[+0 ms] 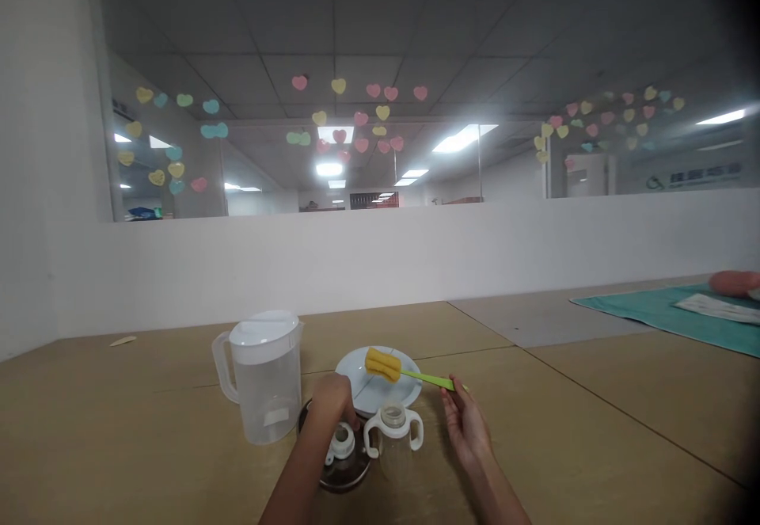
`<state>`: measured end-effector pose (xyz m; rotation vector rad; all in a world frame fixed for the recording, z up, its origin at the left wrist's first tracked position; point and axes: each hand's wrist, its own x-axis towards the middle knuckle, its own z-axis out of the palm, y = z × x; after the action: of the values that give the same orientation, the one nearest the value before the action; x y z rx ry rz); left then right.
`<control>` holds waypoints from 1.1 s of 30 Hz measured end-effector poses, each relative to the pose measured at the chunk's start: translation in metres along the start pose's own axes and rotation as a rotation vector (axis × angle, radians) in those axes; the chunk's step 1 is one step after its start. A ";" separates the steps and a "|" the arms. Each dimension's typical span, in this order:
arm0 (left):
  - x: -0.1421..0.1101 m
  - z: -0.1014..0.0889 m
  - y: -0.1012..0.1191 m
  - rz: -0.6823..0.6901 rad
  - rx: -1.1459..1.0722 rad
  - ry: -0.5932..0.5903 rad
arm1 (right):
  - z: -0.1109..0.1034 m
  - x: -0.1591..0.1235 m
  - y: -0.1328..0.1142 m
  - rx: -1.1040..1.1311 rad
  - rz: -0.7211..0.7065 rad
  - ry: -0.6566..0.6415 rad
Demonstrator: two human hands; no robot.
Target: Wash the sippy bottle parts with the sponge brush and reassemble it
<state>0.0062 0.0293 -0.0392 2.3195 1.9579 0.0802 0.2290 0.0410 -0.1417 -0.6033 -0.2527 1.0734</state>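
My right hand (468, 428) is closed on the light green handle of a bottle brush (385, 366), whose yellow sponge head hangs over a white plate (409, 395). My left hand (333, 398) reaches into a dark, shiny bowl (347, 476), its fingers curled downward; whatever they grip is hidden. In the bowl, close below those fingers, lies a white ring-shaped cap (340, 443). Between my hands a clear baby bottle (394, 438) stands upright and uncapped, with a white two-handled holder around its neck.
A translucent lidded pitcher (267, 378) stands left of the bowl. Far right, a teal cloth (647, 307) carries a white cloth (716, 308) and a pinkish object (735, 283). A low white wall (356, 264) with glass above borders the table's back edge.
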 end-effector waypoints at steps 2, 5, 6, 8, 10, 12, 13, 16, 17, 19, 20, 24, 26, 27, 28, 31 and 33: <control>-0.009 -0.013 0.003 0.000 0.061 0.019 | -0.001 0.001 -0.001 0.038 0.013 0.019; -0.023 -0.028 0.012 0.061 0.057 0.054 | -0.002 0.003 -0.003 0.083 0.033 0.042; -0.027 -0.030 0.016 0.099 0.044 0.055 | -0.003 0.003 -0.004 0.091 0.038 0.045; -0.033 -0.029 0.026 0.210 -0.006 0.019 | -0.004 0.004 -0.006 0.102 0.043 0.045; -0.036 -0.023 0.034 0.327 -0.057 -0.078 | -0.006 0.005 -0.007 0.104 0.046 0.029; -0.034 -0.016 0.041 0.405 -0.081 -0.174 | -0.007 0.005 -0.008 0.118 0.063 0.011; -0.032 -0.013 0.044 0.423 -0.081 -0.202 | -0.007 0.005 -0.008 0.128 0.076 0.004; -0.026 -0.011 0.045 0.534 -0.135 -0.215 | -0.008 0.005 -0.006 0.119 0.079 -0.028; -0.025 -0.013 0.043 0.596 -0.182 -0.205 | -0.007 0.004 -0.006 0.105 0.064 -0.041; -0.023 -0.019 0.036 0.700 -0.305 -0.135 | -0.005 0.003 -0.006 0.092 0.032 -0.064; -0.023 -0.023 0.031 0.720 -0.365 -0.075 | -0.003 0.001 -0.007 0.107 0.025 -0.071; -0.020 -0.033 0.016 0.600 -0.449 0.146 | 0.007 -0.008 -0.014 0.203 0.056 -0.128; -0.017 -0.034 0.012 0.548 -0.450 0.232 | 0.011 -0.012 -0.017 0.208 0.082 -0.149; -0.015 -0.032 0.012 0.530 -0.458 0.282 | 0.012 -0.014 -0.018 0.200 0.093 -0.150; -0.012 -0.031 0.012 0.511 -0.464 0.325 | 0.013 -0.015 -0.019 0.191 0.100 -0.146; -0.006 -0.026 0.013 0.425 -0.427 0.399 | 0.013 -0.013 -0.019 0.153 0.083 -0.133; -0.005 -0.025 0.012 0.366 -0.368 0.425 | 0.011 -0.010 -0.017 0.119 0.040 -0.112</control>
<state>0.0148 0.0237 -0.0133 2.5031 1.4551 0.9440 0.2317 0.0301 -0.1215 -0.4432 -0.2730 1.1540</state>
